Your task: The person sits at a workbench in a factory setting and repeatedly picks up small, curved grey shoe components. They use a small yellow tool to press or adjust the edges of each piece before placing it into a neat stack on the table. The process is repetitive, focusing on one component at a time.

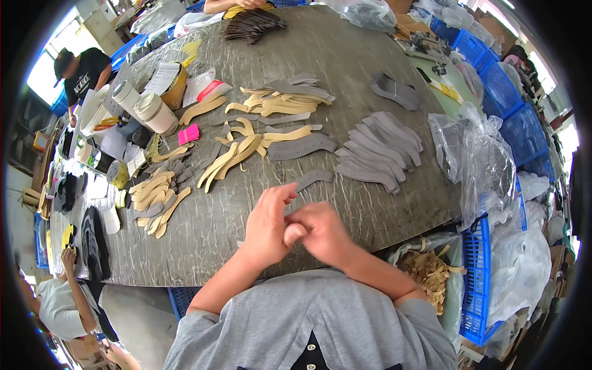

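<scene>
My left hand (266,225) and my right hand (322,233) meet close together above the near part of the table. The fingers of both are curled inward, and whatever they may hold is hidden between them. Just past my left fingertips a short curved grey strip with small holes (314,179) shows against the table. Beyond it lies a wider grey curved piece (301,147), beside a loose heap of tan curved strips (237,151). Stacked grey curved pieces (379,151) fan out to the right of my hands.
More tan strips (161,196) lie at left, near a white lidded cup (155,114) and a pink pad (189,134). Clear plastic bags (481,154) crowd the right edge. A blue crate (476,280) and a bin of tan scraps (425,274) stand at lower right. Other people work around the table.
</scene>
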{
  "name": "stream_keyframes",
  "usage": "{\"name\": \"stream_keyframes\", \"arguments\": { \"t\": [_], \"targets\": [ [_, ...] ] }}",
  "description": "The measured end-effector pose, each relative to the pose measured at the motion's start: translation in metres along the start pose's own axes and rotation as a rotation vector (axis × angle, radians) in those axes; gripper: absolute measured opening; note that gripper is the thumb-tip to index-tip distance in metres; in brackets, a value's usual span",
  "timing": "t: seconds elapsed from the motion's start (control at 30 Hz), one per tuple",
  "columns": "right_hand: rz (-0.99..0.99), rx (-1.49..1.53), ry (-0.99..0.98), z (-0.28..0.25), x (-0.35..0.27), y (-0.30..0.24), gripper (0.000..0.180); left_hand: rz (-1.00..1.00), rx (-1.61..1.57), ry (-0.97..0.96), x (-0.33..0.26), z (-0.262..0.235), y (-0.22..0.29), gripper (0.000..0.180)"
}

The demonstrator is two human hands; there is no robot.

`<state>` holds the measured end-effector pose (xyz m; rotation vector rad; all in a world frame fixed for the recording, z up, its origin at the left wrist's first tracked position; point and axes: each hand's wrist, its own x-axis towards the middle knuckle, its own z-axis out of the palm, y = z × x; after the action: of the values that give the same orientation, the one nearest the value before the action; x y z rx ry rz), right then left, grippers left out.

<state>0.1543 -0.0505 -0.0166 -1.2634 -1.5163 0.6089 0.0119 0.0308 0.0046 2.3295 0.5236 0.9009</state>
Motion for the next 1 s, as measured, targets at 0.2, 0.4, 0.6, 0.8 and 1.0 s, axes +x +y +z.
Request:
{"name": "stream_keyframes", "arguments": {
  "t": [0.2,0.4,0.6,0.8,1.0],
  "targets": [
    [0.067,-0.03,-0.04,-0.002,-0.001,-0.017,0.016,0.037,0.051,-0.068,-0.002,0.005,0.005,0.094],
    [0.184,0.195,-0.049,-0.001,-0.004,-0.014,0.014,-0.02,-0.108,-0.114,-0.003,0.006,0.007,0.092],
    [0.394,0.628,-0.03,0.003,-0.006,-0.008,0.005,-0.343,-0.724,0.026,-0.011,0.011,-0.001,0.066],
    [0.33,0.755,0.035,-0.007,-0.002,0.003,0.013,-0.023,-0.139,0.011,0.009,-0.019,0.003,0.033],
    [0.511,1.171,0.07,-0.011,0.0,0.005,0.017,0.158,0.019,-0.024,0.011,-0.026,0.001,0.027]
  ]
}}
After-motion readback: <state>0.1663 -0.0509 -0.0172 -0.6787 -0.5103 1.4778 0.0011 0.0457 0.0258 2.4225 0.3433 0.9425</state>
